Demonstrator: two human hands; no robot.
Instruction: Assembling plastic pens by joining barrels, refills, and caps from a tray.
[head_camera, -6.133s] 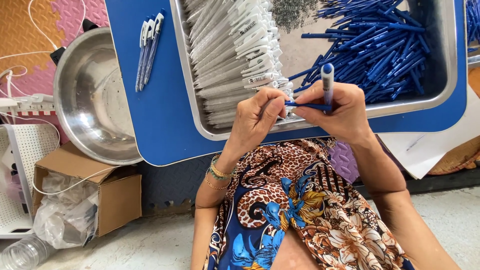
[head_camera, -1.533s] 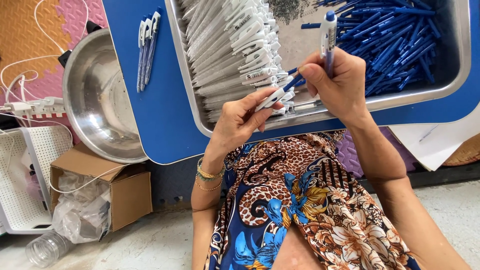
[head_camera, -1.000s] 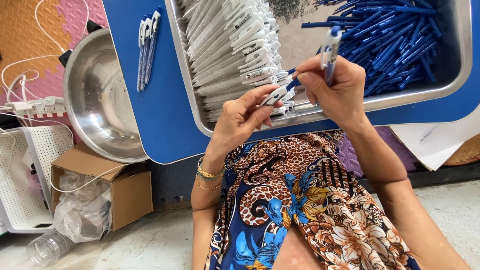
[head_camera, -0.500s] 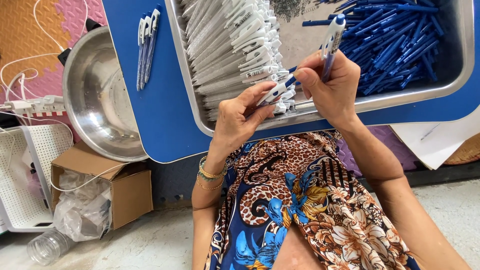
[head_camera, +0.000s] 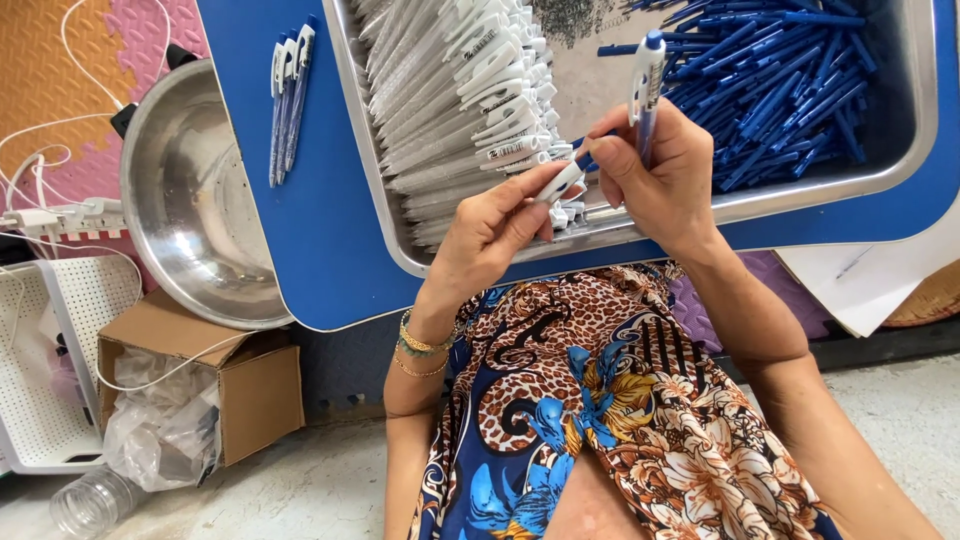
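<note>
Blue desk (head_camera: 320, 250) with a metal tray (head_camera: 915, 130) near its front edge. Above the tray's front rim: left hand (head_camera: 490, 235), grip closed on a white pen barrel (head_camera: 560, 182); right hand (head_camera: 665, 180), grip closed on an upright white-and-blue pen (head_camera: 645, 85). Inside the tray, white barrels (head_camera: 450, 90) stacked left, blue refills (head_camera: 790, 90) heaped right. Three finished pens (head_camera: 288, 95) near the desk's left edge. Left of the desk, a steel bowl (head_camera: 195, 215) over a cardboard box (head_camera: 215, 375).
</note>
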